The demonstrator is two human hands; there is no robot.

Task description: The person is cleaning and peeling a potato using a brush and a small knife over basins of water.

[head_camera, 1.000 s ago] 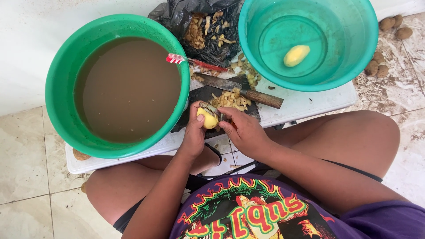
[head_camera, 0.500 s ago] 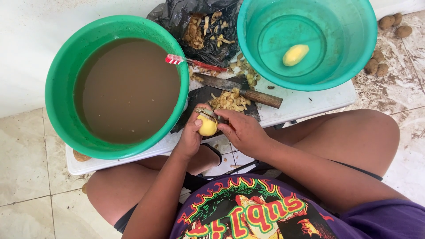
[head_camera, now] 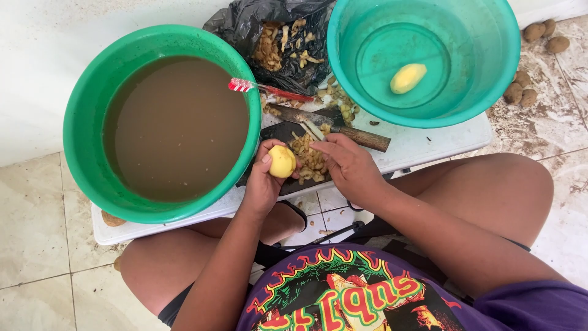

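Left hand (head_camera: 264,178) is closed around a peeled yellow potato (head_camera: 282,161), thumb on its left side and fingers wrapped behind, holding it above the near edge of the white table (head_camera: 422,146). Right hand (head_camera: 349,164) is just beside the potato, fingers curled together over the pile of peelings (head_camera: 309,157) on the dark cutting board (head_camera: 283,132); whether it holds a tool cannot be told.

A knife with a wooden handle (head_camera: 334,125) lies across the far side of the board. A red toothbrush (head_camera: 269,90) rests with its head on the rim of the large green basin (head_camera: 86,122) of brown water, which occupies the left end of the table. At the right far corner stands a teal basin (head_camera: 490,92) of clear water with a second peeled potato (head_camera: 408,78) in it. A black plastic bag (head_camera: 245,24) with peelings sits at the far edge between the basins. Unpeeled potatoes (head_camera: 520,92) lie on the floor beyond the right edge.
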